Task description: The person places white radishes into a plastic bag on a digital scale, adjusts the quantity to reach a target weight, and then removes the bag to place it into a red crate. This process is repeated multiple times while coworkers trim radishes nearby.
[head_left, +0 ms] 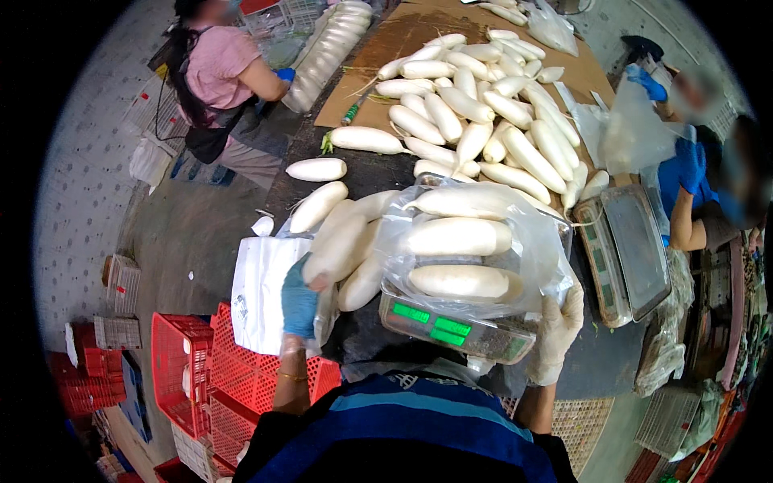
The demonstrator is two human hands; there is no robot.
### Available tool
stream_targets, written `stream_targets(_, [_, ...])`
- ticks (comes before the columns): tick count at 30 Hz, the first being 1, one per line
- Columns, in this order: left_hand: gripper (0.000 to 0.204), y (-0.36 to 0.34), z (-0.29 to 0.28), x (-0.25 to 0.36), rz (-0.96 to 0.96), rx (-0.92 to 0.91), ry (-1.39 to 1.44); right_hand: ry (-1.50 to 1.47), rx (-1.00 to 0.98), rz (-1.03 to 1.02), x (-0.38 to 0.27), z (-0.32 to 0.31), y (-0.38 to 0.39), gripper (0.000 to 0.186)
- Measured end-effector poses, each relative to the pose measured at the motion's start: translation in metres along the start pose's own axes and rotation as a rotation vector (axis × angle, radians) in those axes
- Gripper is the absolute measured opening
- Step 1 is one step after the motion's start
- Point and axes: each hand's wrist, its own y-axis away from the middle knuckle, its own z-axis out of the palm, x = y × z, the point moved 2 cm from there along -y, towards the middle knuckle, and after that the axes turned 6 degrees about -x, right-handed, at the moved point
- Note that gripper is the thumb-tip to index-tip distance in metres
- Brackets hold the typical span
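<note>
A clear plastic bag [535, 258] with several white radishes [459, 237] inside lies across the digital scale [411, 322], whose green display is lit. At its right corner, my right hand [558, 330], in a white glove, is closed on the bag's edge. My left hand [299, 299], in a blue glove, grips the left side of another bag of radishes [342, 245] just left of the scale. That bag's film is hard to make out, and some of the left fingers are hidden. A stack of white plastic bags [262, 294] lies beside my left hand.
A large pile of white radishes [483, 105] covers cardboard [362, 84] on the table's far side. Another scale [616, 258] stands at the right. A co-worker in pink [221, 72] is at far left; others at right handle bags. Red crates [241, 354] stand below left.
</note>
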Motion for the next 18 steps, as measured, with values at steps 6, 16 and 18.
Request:
stream_targets(6, [0.063, -0.007, 0.024, 0.027, 0.277, -0.116, -0.140, 0.017, 0.034, 0.036, -0.006, 0.007, -0.001, 0.039])
stream_targets(16, [0.039, -0.110, 0.008, -0.016, 0.133, -0.029, 0.113, 0.024, 0.042, 0.063, 0.001, 0.001, -0.002, 0.038])
stream_targets(18, [0.045, -0.166, 0.014, -0.059, 0.239, 0.033, 0.143, 0.061, 0.043, 0.058, 0.002, 0.002, -0.007, 0.037])
